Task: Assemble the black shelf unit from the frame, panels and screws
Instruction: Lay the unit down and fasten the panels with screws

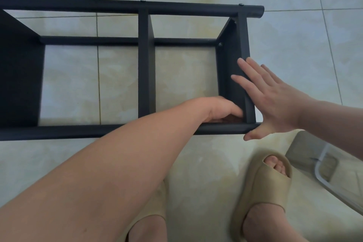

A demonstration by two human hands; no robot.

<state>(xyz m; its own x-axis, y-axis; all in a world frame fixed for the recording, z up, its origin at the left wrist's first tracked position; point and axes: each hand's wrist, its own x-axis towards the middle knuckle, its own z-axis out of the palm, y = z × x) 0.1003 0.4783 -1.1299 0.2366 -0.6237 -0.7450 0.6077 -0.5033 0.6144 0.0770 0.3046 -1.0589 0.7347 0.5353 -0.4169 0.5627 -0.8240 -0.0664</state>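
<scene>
The black shelf unit [143, 65] lies on its side on the tiled floor, its round rails running left to right. Three panels stand between the rails: one at the far left [19, 68], one in the middle [146, 61], one at the right end [229, 61]. My right hand [269, 96] lies flat with straight fingers against the outer face of the right end panel. My left hand [224, 110] reaches inside the frame at the near bottom corner of that panel, fingers curled and tucked behind the rail; what they hold is hidden. Screw heads [220, 44] show on the frame.
My two feet in beige slides [263, 188] stand just in front of the near rail [78, 131]. A grey-white object with a metal tube [322, 169] sits on the floor at the lower right. Bare floor tiles [294, 35] spread beyond the shelf's right end.
</scene>
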